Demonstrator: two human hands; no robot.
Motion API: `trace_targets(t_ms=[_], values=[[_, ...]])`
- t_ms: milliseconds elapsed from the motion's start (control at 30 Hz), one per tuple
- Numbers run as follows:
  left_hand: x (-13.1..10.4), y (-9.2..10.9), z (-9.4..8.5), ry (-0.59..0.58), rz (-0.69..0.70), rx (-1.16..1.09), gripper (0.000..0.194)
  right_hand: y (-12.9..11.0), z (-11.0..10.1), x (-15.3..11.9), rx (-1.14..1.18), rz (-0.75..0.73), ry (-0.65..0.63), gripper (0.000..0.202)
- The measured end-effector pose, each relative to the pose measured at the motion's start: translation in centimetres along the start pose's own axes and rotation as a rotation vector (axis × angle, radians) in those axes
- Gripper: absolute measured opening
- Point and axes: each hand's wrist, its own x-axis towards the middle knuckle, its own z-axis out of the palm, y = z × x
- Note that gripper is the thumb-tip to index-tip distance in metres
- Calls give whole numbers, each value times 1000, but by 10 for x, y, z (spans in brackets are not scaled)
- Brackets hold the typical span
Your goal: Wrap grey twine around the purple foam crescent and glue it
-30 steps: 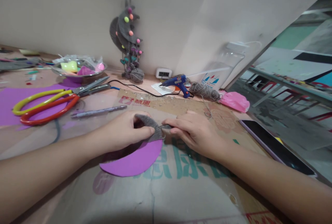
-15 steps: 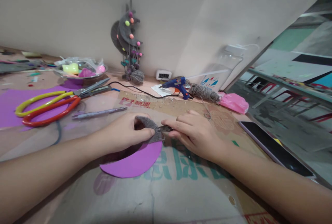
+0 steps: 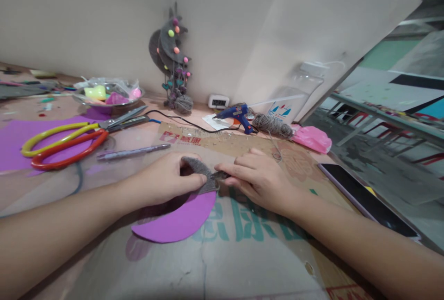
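My left hand (image 3: pixel 176 174) is closed on a purple foam crescent (image 3: pixel 180 223), the thumb pressing on its upper part. Grey yarn (image 3: pixel 197 165) wraps that upper part in close turns, while the lower part shows bare purple. Close by on the right, my right hand (image 3: pixel 258 177) pinches a small dark grey bundle (image 3: pixel 221 175) between thumb and index finger, against the wrapped edge. It looks like yarn, but the fingers hide much of it.
Scissors (image 3: pixel 69 145) and a pen (image 3: pixel 133 152) lie left. Behind are a metal bowl (image 3: pixel 100 102), a decorated grey moon hanging (image 3: pixel 169 45), a white clock (image 3: pixel 218 101), a blue glue gun (image 3: pixel 239 115) and a yarn skein (image 3: pixel 272 125). A phone (image 3: pixel 367 198) rests right.
The dark bundle in my right hand has shifted slightly left, onto the crescent's wrapped edge. The crescent's lower tip has dipped a little. My left hand keeps its hold.
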Motion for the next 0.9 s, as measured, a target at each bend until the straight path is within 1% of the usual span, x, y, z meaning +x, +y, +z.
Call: trace_targets(t_ms=[233, 367, 500, 600, 667, 800, 900], values=[[1, -1, 0, 4, 22, 10, 9, 1, 2, 2, 1, -13, 16, 27], [1, 0, 0, 8, 12, -5, 10, -1, 2, 3, 23, 7, 20, 29], [1, 0, 1, 25, -2, -25, 10, -1, 4, 1, 132, 113, 23, 29], [1, 1, 2, 34, -18, -49, 9, -1, 4, -1, 222, 206, 89, 28], [1, 1, 1, 40, -19, -68, 9, -1, 4, -2, 248, 223, 113, 28], [2, -1, 2, 67, -54, -124, 9, -3, 2, -2, 286, 211, 109, 25], [2, -5, 3, 83, -103, -240, 16, -7, 0, -1, 336, 261, 113, 29]])
